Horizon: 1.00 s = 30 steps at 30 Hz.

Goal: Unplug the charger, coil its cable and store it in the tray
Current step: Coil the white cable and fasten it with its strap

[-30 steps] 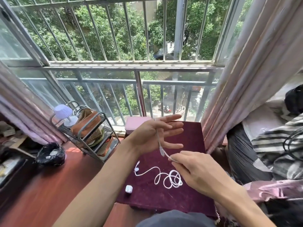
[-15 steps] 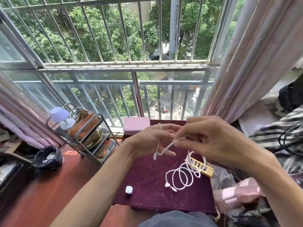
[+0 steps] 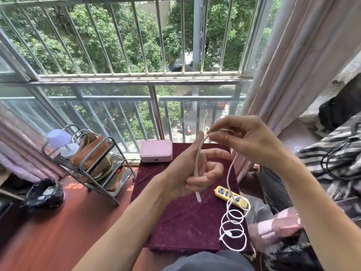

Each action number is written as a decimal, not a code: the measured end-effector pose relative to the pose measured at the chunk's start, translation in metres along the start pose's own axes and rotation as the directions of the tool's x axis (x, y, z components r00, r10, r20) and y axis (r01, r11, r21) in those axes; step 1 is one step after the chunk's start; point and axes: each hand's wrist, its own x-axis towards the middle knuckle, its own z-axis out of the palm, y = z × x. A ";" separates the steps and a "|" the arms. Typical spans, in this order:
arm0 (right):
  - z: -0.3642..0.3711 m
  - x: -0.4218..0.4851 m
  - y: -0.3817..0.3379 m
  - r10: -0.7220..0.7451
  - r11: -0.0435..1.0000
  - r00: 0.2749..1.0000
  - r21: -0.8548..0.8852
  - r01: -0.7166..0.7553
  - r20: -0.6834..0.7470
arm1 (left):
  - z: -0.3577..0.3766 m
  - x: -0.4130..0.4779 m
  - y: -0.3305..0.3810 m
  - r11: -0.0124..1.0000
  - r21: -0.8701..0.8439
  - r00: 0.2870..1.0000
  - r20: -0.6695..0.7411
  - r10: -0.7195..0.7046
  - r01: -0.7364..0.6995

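The white charger cable (image 3: 197,163) runs down across my left hand (image 3: 187,173), whose lower fingers curl round it. Its connector end (image 3: 198,199) dangles just below that hand. My right hand (image 3: 248,141) is raised to the right and pinches the cable where it arches over. From there the cable drops into several loose loops (image 3: 233,229) hanging over the right edge of the maroon table (image 3: 185,222). The yellow power strip (image 3: 222,192) lies on the table under the hanging cable. The white charger plug is not in sight.
A closed pink case (image 3: 156,151) sits at the table's far edge by the window railing. A metal rack (image 3: 93,169) with bags and a small lamp stands at left, beside a black-lined bin (image 3: 45,192). Curtain and bedding with a black cable crowd the right.
My right hand has lifted up and to the right, drawing the cable into an arch over my left hand. The loops now hang lower at the table's right edge.
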 end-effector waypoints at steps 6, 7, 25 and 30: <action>0.000 -0.003 0.013 0.036 0.998 0.999 0.053 -0.036 -0.002 | 0.006 0.004 0.002 0.999 -0.050 0.995 0.100 0.020 -0.015; 0.001 -0.004 0.015 0.041 0.996 0.999 0.084 -0.040 -0.006 | 0.008 0.004 0.002 0.999 -0.034 0.994 0.104 0.021 -0.018; 0.056 -0.034 0.040 0.237 0.844 0.971 0.499 -0.198 -0.015 | 0.027 0.018 0.011 0.976 -0.147 0.976 0.124 0.177 -0.158; 0.075 -0.055 0.055 0.297 0.934 0.953 0.228 -0.277 -0.058 | 0.017 0.020 0.022 0.971 -0.110 0.977 -0.042 0.209 -0.212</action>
